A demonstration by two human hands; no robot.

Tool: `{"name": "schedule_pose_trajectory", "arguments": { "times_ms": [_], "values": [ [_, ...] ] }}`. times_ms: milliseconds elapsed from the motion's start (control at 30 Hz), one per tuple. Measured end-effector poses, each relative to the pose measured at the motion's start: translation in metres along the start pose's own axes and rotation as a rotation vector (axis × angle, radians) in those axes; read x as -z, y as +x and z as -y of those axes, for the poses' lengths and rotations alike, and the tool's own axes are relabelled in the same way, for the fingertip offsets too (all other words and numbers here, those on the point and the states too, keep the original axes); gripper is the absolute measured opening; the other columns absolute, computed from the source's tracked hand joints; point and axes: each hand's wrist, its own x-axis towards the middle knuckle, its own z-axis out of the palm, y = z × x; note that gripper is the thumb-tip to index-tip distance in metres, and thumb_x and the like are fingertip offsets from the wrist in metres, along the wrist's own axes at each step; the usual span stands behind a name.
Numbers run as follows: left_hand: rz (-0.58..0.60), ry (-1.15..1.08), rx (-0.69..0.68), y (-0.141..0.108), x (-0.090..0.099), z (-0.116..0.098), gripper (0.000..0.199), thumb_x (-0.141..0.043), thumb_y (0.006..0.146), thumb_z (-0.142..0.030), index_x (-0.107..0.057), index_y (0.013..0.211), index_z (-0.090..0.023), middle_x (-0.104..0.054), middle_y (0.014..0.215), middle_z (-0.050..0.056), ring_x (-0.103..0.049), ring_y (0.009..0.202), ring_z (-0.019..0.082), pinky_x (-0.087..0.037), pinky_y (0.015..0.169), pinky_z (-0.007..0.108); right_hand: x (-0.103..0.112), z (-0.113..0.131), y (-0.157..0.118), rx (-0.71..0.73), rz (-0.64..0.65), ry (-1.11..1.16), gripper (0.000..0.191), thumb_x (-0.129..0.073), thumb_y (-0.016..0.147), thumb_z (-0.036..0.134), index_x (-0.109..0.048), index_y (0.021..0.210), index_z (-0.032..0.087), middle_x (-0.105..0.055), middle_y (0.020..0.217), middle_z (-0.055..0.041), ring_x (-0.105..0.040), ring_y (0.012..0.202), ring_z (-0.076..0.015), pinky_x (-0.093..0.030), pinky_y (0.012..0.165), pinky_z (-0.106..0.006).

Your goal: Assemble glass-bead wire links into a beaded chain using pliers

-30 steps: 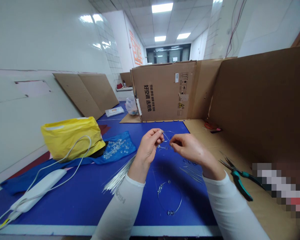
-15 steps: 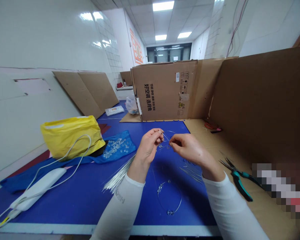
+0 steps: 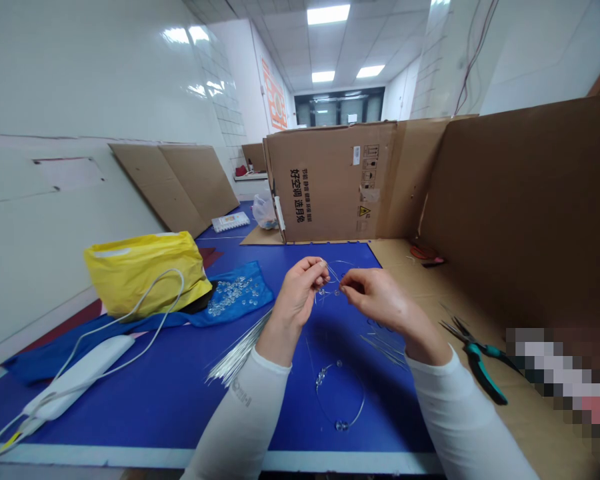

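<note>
Above the middle of the blue table (image 3: pixel 285 420), two bare hands, one strand of work. Item: left hand (image 3: pixel 295 300), white sleeve (image 3: pixel 240 413), grip clenched, thumb and fingers pinching the beaded wire (image 3: pixel 329 275). Item: right hand (image 3: pixel 377 300), grip likewise clenched on that wire, beside a small clear bead; the hands just apart, the wire held between them, in the air above the table. Item: wire loop (image 3: pixel 341 400) strung with clear beads, lying on the table just below the hands. Item: bundle of straight wires (image 3: pixel 240 353) beside the left wrist. Item: looser wires (image 3: pixel 385 350) near the right forearm. Item: blue cloth (image 3: pixel 240 297) bearing loose clear beads (image 3: pixel 229 293), further left, touching the yellow bag (image 3: pixel 145 273). Item: white oblong case (image 3: pixel 80 377) with pale cable (image 3: pixel 145 333), near the table's left edge. Item: green-handled pliers (image 3: pixel 475 360), resting on flat cardboard (image 3: pixel 430 313) to the right. Item: upright cardboard box (image 3: pixel 330 180) beyond the table.
</note>
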Motion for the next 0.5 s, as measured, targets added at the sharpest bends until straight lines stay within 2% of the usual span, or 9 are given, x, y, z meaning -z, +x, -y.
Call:
{"name": "schedule_pose_trajectory", "arguments": {
  "times_ms": [400, 500],
  "values": [
    [-0.039, 0.048, -0.047, 0.0011, 0.0033, -0.0045, 0.017, -0.076, 0.063, -0.023, -0.064, 0.070, -0.013, -0.061, 0.062, 0.000, -0.047, 0.058, 0.007, -0.036, 0.060, 0.020, 0.0061, 0.0026, -0.0052, 0.033, -0.019, -0.123, 0.017, -0.057, 0.089, 0.015, -0.073, 0.092, 0.020, -0.076, 0.091, -0.0066, -0.066, 0.080, -0.0206, -0.043, 0.071, -0.031],
    [-0.051, 0.062, -0.054, 0.0006, 0.0036, -0.0047, 0.017, -0.075, 0.063, -0.023, -0.064, 0.070, -0.014, -0.061, 0.062, 0.000, -0.046, 0.057, 0.007, -0.036, 0.060, 0.020, 0.0074, 0.0044, -0.0061, 0.023, -0.009, -0.168, 0.016, -0.057, 0.090, 0.015, -0.072, 0.091, 0.020, -0.075, 0.090, -0.0063, -0.066, 0.080, -0.0212, -0.043, 0.070, -0.033]
  ]
}}
